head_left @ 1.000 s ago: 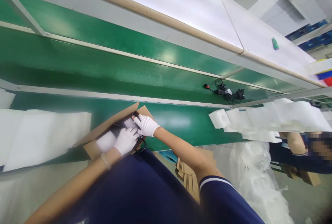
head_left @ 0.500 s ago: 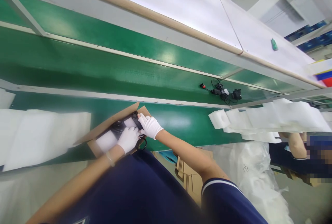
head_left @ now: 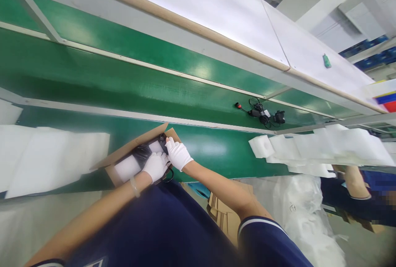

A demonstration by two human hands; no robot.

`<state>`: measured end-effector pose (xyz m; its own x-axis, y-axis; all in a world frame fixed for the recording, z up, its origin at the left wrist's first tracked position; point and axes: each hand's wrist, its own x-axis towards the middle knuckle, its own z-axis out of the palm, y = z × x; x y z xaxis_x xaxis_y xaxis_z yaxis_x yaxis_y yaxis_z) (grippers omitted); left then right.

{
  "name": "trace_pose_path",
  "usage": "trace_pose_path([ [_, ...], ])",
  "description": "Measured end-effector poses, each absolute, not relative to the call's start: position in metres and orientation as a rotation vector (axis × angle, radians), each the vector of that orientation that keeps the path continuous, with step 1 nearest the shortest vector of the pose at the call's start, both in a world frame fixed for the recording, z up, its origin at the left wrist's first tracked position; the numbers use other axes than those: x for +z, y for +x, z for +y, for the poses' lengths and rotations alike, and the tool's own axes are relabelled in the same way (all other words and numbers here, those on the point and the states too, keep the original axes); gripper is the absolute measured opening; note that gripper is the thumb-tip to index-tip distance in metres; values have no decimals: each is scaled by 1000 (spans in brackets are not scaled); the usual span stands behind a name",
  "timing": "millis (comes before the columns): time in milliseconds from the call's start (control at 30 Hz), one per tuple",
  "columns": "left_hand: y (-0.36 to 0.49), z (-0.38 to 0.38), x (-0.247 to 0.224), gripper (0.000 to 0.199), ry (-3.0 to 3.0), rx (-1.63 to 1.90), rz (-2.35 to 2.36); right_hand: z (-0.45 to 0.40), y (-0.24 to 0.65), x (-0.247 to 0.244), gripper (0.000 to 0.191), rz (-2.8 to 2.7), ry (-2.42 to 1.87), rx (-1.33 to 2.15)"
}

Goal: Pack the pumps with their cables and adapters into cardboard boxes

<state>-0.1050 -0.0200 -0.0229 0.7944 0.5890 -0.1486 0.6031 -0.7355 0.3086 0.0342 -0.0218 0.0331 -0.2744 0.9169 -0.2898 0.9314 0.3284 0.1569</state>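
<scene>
An open cardboard box (head_left: 133, 141) lies on the green surface in front of me, its long flap raised. Inside are white foam (head_left: 127, 169), a bundled black cable (head_left: 142, 152) and a black device (head_left: 162, 139) at the right end. My left hand (head_left: 155, 166), in a white glove, reaches into the box with fingers curled at the black cable; its fingertips are partly hidden. Gloved too, my right hand (head_left: 178, 154) has its fingers closed over the black device at the right end. A black cable loop (head_left: 168, 175) sticks out over the near edge, below both hands.
White foam sheets (head_left: 58, 155) lie left of the box, and foam blocks (head_left: 297, 147) to the right. A black adapter with cable (head_left: 260, 112) rests behind the rail. Flat cardboard (head_left: 224, 213) and a plastic bag of foam (head_left: 300, 213) stand below; a co-worker's arm (head_left: 355, 182) shows far right.
My hands stay at the right end of the box with only slight shifts of the fingers. The cable loop sits a little lower and further left. The view has tilted slightly.
</scene>
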Motion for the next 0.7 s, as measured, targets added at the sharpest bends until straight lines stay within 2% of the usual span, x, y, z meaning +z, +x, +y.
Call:
trace_pose_path([
  [267, -111, -24, -19, 43, 2571, -94, 1061, -25, 32, 34, 61, 2255, 1688, -75],
  [400, -115, -19, -15, 36, 2577, -96, 1012, -25, 38, 34, 70, 2279, 1667, -88],
  [700, -115, -9, -12, 34, 2605, -76, 870, -27, 36, 33, 62, 2275, 1655, -45],
])
